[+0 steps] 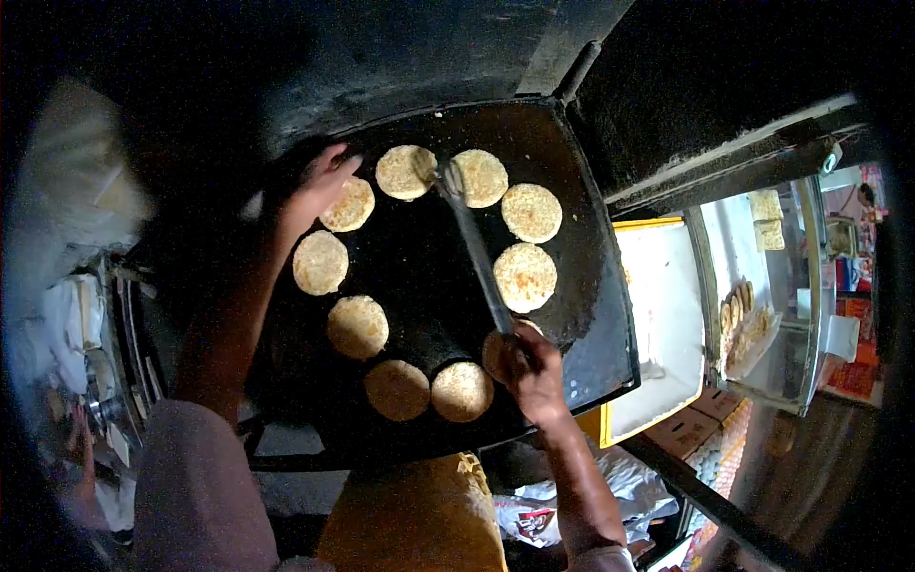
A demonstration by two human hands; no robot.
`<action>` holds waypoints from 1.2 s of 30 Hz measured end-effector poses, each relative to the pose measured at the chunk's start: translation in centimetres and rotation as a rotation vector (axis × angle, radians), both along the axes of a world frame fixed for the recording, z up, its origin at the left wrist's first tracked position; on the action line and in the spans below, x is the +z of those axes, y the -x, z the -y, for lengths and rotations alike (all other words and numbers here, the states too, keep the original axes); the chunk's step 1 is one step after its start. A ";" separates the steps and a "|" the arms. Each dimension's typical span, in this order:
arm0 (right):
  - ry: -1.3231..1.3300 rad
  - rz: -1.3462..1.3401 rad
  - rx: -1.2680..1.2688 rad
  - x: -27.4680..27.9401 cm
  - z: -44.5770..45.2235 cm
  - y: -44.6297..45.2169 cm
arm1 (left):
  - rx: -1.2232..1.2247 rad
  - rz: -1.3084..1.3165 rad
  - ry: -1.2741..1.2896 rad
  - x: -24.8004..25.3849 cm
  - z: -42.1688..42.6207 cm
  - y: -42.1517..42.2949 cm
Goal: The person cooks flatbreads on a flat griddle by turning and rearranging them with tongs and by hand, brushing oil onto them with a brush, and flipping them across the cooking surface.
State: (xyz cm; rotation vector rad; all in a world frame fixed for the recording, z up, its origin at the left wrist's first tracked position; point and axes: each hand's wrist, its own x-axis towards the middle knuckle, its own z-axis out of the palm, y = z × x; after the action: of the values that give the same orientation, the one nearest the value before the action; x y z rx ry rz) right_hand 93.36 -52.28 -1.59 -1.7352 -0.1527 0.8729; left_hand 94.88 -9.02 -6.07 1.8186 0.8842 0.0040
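Note:
Several round, pale flatbreads with browned spots lie in a ring on a dark griddle. My left hand is at the upper left of the ring, beside or just over one flatbread; its visible fingers are apart, the rest in shadow. My right hand is closed around long metal tongs. The blurred tips of the tongs are at the top of the ring, between a flatbread and its neighbour. Another flatbread is partly hidden behind my right hand.
Right of the griddle is a white tray with a yellow rim. A glass case beyond it holds more bread. A yellow cloth or sack and white plastic bags are at the near side. Dark metal walls rise behind.

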 end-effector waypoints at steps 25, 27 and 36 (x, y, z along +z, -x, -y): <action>0.384 0.615 -0.081 3.8 16.6 14.5 | -0.613 0.225 -0.474 6.6 24.0 26.8; 0.299 0.536 -0.090 2.6 20.5 18.7 | -0.591 0.281 -0.251 6.9 26.9 29.9; 0.348 0.705 -0.069 0.7 21.9 23.9 | -0.391 0.032 0.039 0.0 33.4 48.4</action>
State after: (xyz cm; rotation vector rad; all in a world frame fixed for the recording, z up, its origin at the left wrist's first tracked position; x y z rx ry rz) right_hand 69.43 -74.23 -0.85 -2.3061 -0.4216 0.2071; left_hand 46.50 -42.39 -6.07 1.9221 0.4919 -0.2293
